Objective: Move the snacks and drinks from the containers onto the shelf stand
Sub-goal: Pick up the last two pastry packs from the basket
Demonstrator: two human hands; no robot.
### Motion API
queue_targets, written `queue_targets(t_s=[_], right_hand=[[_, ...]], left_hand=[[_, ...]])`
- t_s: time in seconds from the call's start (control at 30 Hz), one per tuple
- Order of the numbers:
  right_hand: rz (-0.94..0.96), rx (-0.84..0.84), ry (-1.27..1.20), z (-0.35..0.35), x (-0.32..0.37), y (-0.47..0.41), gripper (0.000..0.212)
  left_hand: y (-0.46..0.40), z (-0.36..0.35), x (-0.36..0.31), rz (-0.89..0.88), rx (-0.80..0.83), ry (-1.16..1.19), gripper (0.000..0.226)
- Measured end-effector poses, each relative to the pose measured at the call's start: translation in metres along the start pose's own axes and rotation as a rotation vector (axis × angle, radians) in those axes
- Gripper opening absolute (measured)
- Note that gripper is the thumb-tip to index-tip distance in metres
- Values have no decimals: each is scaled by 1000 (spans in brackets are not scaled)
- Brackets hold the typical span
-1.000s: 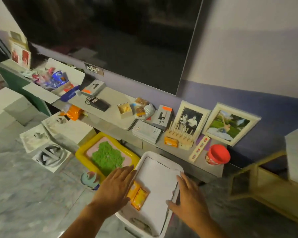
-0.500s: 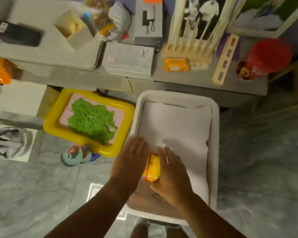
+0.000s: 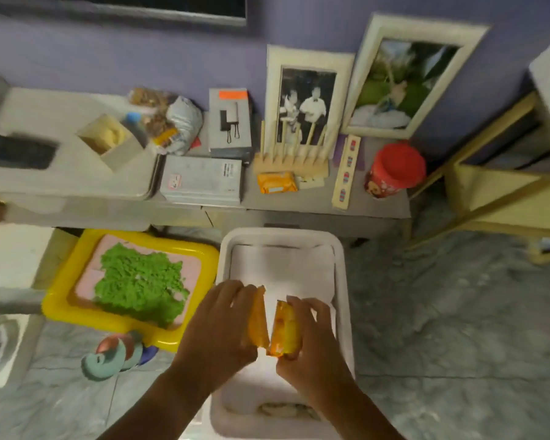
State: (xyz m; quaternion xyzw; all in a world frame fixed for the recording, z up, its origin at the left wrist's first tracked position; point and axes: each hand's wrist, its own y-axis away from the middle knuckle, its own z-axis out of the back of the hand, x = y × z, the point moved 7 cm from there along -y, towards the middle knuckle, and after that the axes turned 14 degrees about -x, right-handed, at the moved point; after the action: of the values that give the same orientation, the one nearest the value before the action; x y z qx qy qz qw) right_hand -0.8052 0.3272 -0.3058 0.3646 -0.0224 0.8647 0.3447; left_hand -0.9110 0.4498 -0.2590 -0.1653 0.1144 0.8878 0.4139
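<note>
Above the white container [image 3: 342, 281], my left hand [image 3: 218, 331] grips one orange snack packet [image 3: 257, 322] and my right hand [image 3: 308, 344] grips the other packet [image 3: 285, 331], fingers curled around each, so I can carry both to the shelf stand

I can't read any text here. The grey box [image 3: 202, 180] at frame centre carries 2 small labels, both blurred past reading. The upright box [image 3: 230, 122] above it shows an orange sticker with no legible letters. Printing on the orange packet [image 3: 277, 182] and red tub [image 3: 393, 171] is smeared too.
</note>
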Motion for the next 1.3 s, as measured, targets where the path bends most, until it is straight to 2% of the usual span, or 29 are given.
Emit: queue_targets(t_s=[0.1,0.2,0.23,0.27,0.3,0.4,0.43,0.53,0.63,0.73,0.97,1.1,1.3], right_hand=[[46,-135,-101,93,44,-2,91],[93,-233,-204,202,95,-24,92],[146,-192,-217,234,118,-33,93],[237,-72,-176,257,138,-41,88],[352,-48,-157,283,151,-43,81],[274,-459,-240,414,159,-32,87],[270,-538,-245,447,157,-24,93],[312,-614,-228,540,149,-3,104],[329,-696,-184,613,119,8,105],[303,-749,-151,671,71,27,107],[260,-690,-109,762,-40,24,105],[232,-653,-129,783,-79,-9,106],[198,-547,-102,806,-118,-89,104]], left_hand=[[-28,91,-39,24,-133,190,80],[-57,175,-95,-101,-214,341,88],[-66,203,-117,-146,-212,379,91],[-75,231,-143,-199,-219,408,92],[-82,259,-169,-250,-235,433,93],[-105,333,-243,-304,-314,491,95],[-112,353,-265,-316,-350,488,93],[-131,397,-338,-433,-449,501,82],[-145,402,-409,-562,-482,449,80],[-156,379,-481,-608,-480,404,84],[-194,316,-616,-632,-477,447,90],[-230,288,-655,-589,-453,436,88],[-321,245,-674,-501,-411,466,82]])
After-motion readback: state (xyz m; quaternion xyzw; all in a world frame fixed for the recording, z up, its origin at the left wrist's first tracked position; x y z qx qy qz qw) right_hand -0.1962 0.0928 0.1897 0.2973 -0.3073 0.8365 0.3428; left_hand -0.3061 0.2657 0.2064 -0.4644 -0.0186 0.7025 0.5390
